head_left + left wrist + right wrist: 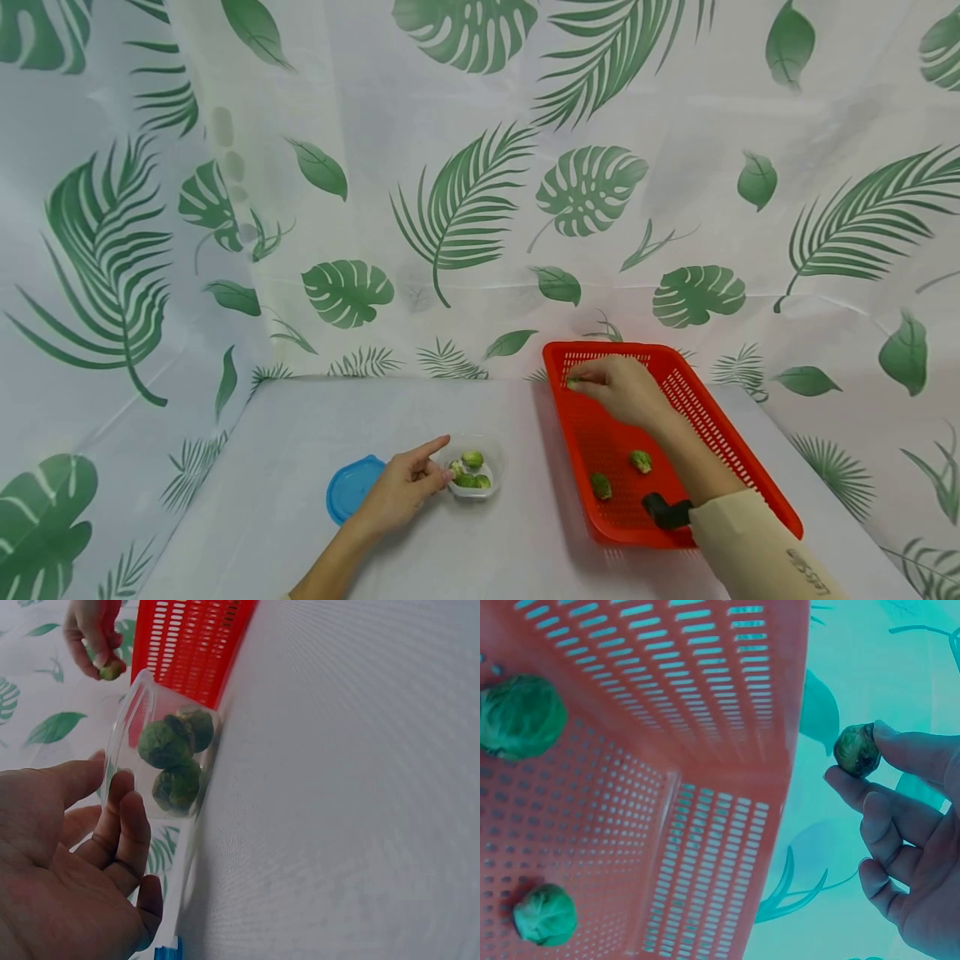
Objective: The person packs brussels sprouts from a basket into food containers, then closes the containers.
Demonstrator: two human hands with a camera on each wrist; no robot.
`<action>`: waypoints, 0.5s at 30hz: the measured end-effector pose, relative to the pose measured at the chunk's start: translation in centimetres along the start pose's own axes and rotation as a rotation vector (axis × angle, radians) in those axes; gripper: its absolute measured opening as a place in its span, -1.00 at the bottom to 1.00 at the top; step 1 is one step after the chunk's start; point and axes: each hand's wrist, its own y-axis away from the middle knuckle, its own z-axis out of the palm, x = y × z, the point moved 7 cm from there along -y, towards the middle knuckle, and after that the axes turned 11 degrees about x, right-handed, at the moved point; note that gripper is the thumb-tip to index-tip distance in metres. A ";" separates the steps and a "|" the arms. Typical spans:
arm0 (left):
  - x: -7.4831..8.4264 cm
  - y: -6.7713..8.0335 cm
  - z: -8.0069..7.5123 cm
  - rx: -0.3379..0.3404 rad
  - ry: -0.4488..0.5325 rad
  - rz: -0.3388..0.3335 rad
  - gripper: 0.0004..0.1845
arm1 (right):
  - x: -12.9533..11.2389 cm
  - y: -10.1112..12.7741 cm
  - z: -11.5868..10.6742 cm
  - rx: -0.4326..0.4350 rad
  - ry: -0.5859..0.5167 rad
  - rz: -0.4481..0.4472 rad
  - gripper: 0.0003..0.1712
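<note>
Seemingly partway | right hand (626, 392) pinches one sprout (857, 750), tub's (474, 495) 2 o'clock | left hand (405, 487) at tub's rim, hold unclear | about four tubbed sprouts (472, 458); two basket sprouts (641, 462) apparently left, 3 o'clock | lid (354, 490) off, 9 o'clock

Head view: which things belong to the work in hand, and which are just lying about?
In the work:
right hand pinching a green sprout
red basket with two loose sprouts
clear container of sprouts, left hand at its rim

Lying about, apparently:
blue lid beside the container
leaf-patterned backdrop
</note>
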 end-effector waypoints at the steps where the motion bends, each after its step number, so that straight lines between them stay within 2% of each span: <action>1: 0.0 0.0 0.0 -0.001 0.002 -0.002 -0.31 | -0.1 0.0 0.0 0.001 0.000 0.000 -0.68; 15: 0.2 0.1 0.0 -0.005 0.017 -0.016 -0.31 | -3.0 -0.2 0.8 0.024 -0.023 -0.055 -0.72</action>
